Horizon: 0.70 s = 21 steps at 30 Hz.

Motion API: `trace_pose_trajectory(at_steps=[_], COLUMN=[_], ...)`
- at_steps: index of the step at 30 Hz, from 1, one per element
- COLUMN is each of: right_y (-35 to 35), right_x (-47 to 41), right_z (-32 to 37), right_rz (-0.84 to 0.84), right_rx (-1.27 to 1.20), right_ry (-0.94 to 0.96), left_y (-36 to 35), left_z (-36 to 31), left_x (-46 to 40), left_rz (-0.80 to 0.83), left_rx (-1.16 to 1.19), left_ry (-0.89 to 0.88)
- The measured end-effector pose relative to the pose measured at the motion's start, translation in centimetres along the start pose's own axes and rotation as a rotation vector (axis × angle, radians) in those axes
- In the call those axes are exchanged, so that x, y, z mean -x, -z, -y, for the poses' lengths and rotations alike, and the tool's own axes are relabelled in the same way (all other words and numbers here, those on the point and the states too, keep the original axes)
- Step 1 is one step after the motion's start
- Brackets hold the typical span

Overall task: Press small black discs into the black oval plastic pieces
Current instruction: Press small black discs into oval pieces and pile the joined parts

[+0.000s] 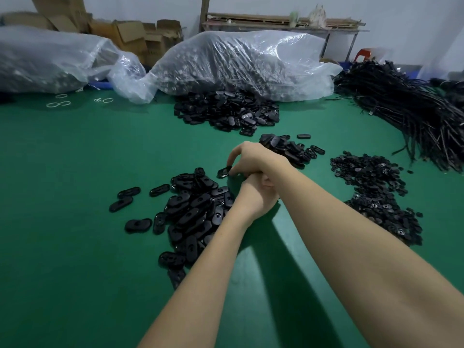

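The right hand pinches a black oval piece at its fingertips, just beyond the left hand. Whether the left hand grips anything cannot be told. A pile of ovals lies left of it, discs to the right.

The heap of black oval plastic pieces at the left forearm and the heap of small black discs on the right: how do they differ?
The heap of black oval plastic pieces holds long, smooth, rounded shells; the heap of small black discs holds much smaller round parts. The oval heap lies beside the left hand; the disc heap lies apart from both hands. Both are black and rest on the green table.
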State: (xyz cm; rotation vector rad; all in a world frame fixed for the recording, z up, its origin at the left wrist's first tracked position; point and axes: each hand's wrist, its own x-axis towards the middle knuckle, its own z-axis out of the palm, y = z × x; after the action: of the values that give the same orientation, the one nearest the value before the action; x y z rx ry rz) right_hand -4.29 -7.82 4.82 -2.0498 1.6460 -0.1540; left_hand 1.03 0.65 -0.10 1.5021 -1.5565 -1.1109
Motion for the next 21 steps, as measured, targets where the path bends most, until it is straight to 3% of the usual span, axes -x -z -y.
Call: trace_pose_trajectory(at_steps=[5,11,15,21], right_y=[0.1,1.1,0.7,-0.7], right_x=[0.5,3.1,6.1,10.0], right_z=[-1.0,-4.8,-7.8,-9.9], right_rz=[-0.07,-0.294,-0.436,-0.447], right_rx=[-0.073,-0.181,-0.407,-0.531], right_ry=[-0.054,-0.128,-0.146,-0.008], left_y=[0.4,0.4,0.3,0.2], left_z=[-0.6,0.2,-0.1,-0.4], left_x=[0.4,0.0,-0.2,-0.2], left_rz=[0.124,0.132,0.09,0.055], left_rx=[-0.032,0.262,0.573,0.698], left_ry=[-0.128,-0.019,0.034,0.05])
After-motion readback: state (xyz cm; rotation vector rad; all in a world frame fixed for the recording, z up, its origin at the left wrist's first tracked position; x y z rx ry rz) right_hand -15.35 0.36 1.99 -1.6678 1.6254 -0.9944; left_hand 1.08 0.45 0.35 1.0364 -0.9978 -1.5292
